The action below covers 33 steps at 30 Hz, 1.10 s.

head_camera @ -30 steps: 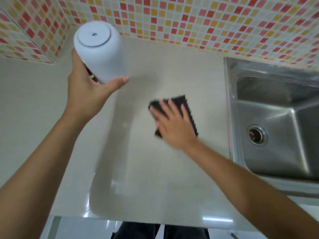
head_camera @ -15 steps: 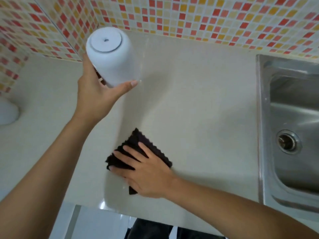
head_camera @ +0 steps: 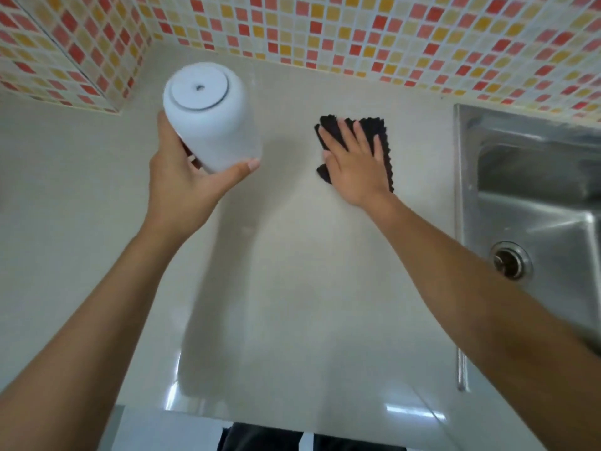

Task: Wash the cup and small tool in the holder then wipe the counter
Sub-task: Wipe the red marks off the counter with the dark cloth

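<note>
Holding a white holder (head_camera: 208, 118) lifted off the beige counter (head_camera: 292, 288), the left hand (head_camera: 185, 183) wraps it from below, thumb pressed on the near side, fingers curled behind; its base with a ring and a small centre hole faces the camera. No brand, label or writing readable on it. Something dark shows at its lower opening by the palm, cannot tell what. Right hand (head_camera: 354, 164) lies flat, fingers spread, pressing a black cloth (head_camera: 374, 131) with a zigzag edge onto the counter toward its back edge, between the holder and the steel sink (head_camera: 520, 177) at the counter's right edge. Mosaic tile wall (head_camera: 357, 34) in red, orange and cream runs along the back edge.
</note>
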Each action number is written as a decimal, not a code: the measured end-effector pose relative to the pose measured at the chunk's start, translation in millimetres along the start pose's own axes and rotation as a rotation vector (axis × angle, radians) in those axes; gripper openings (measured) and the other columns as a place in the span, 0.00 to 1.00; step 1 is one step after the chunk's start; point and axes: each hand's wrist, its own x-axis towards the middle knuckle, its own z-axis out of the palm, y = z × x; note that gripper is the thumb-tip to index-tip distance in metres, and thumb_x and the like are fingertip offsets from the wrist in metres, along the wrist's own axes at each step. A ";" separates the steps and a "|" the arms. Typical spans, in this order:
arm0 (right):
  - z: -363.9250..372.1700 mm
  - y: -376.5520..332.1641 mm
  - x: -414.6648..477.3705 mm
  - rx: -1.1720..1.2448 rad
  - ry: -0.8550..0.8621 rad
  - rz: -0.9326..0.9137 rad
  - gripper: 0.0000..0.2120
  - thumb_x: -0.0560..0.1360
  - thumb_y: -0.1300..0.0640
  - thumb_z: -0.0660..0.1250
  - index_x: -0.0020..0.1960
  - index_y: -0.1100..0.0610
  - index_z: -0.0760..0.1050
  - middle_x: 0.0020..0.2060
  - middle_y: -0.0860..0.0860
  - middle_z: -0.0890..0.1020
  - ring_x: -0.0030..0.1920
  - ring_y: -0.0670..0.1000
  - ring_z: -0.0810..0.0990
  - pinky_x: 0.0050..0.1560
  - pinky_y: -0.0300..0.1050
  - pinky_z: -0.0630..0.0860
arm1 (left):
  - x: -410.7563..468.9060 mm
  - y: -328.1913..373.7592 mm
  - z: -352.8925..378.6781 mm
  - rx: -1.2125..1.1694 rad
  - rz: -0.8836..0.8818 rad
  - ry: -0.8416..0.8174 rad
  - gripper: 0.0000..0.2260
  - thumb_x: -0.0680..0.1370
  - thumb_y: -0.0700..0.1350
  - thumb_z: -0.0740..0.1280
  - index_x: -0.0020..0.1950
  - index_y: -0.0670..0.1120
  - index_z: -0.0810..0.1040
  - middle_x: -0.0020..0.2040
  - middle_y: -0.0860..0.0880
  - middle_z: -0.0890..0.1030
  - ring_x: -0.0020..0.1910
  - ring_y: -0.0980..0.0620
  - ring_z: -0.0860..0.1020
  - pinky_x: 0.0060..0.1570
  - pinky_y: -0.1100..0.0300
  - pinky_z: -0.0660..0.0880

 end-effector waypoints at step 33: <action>12.1 48.9 -239.5 -0.054 0.060 0.226 0.24 0.81 0.45 0.49 0.77 0.42 0.52 0.78 0.49 0.53 0.78 0.53 0.47 0.75 0.58 0.47 | -20.1 26.1 100.3 -0.053 -0.055 -0.165 0.41 0.67 0.51 0.79 0.72 0.51 0.60 0.59 0.65 0.72 0.55 0.74 0.72 0.52 0.74 0.72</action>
